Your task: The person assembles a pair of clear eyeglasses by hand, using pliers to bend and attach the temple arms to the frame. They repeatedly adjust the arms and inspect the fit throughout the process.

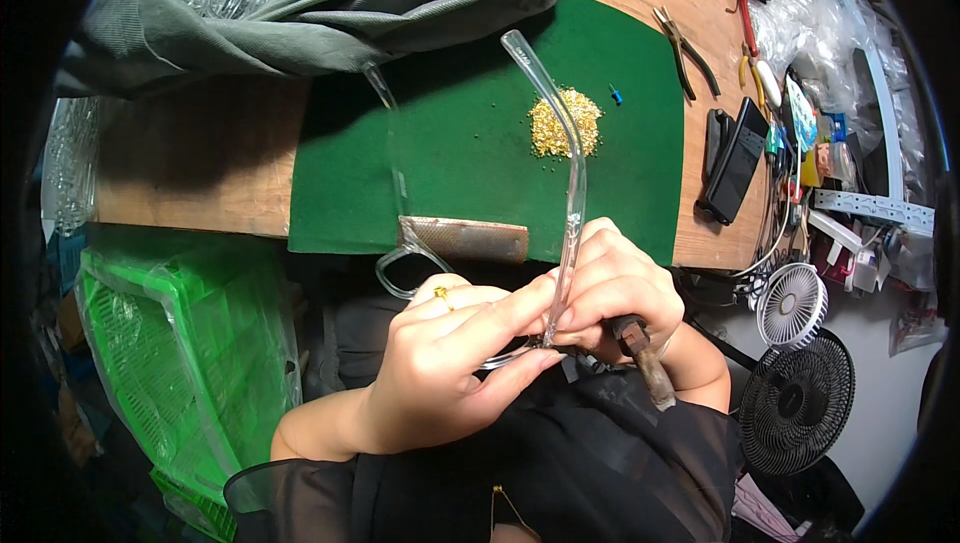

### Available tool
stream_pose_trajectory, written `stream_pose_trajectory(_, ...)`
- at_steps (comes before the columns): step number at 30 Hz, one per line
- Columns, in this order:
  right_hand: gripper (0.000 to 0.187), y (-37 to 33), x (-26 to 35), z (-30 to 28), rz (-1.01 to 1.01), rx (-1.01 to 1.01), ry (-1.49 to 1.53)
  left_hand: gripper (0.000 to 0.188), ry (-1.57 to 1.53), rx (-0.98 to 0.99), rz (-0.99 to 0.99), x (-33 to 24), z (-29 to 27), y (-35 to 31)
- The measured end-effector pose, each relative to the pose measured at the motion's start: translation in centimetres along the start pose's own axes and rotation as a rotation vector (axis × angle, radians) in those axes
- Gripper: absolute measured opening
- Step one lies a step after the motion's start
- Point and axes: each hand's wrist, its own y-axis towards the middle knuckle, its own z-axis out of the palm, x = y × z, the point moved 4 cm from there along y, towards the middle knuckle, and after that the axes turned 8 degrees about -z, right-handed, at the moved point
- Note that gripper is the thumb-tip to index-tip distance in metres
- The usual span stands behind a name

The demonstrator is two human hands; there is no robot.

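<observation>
I've got my left hand (440, 363) pinching the clear spectacle frame (565, 213) tight at its hinge above my lap, right hand (615, 293) wrapped round the pliers (645, 358), so I'd squeeze gently and keep that temple steady.

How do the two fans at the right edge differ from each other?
The white fan is smaller and sits higher in the view, nearer the wooden table; the black fan is larger and lower. The white fan's grille is pale, the black fan's is dark. Both are round, with wire grilles.
</observation>
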Motion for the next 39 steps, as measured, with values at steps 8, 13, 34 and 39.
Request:
stream_pose_trajectory(8,0.02,-0.21,0.11,-0.03,0.004,0.036,0.005,0.052,-0.088,-0.025,-0.036,0.32,0.23,-0.11)
stream_pose_trajectory(13,0.022,0.02,0.48,-0.17,-0.052,0.087,-0.064,0.055,-0.101,0.04,-0.045,0.27,0.0,-0.05)
stream_pose_trajectory(34,0.02,-0.09,0.42,0.3,-0.069,0.027,-0.029,0.055,-0.151,0.037,-0.048,0.38,-0.22,-0.13)
stream_pose_trajectory(39,0.02,-0.04,0.4,0.26,-0.057,0.009,0.005,0.054,-0.182,0.032,-0.039,0.47,-0.1,-0.15)
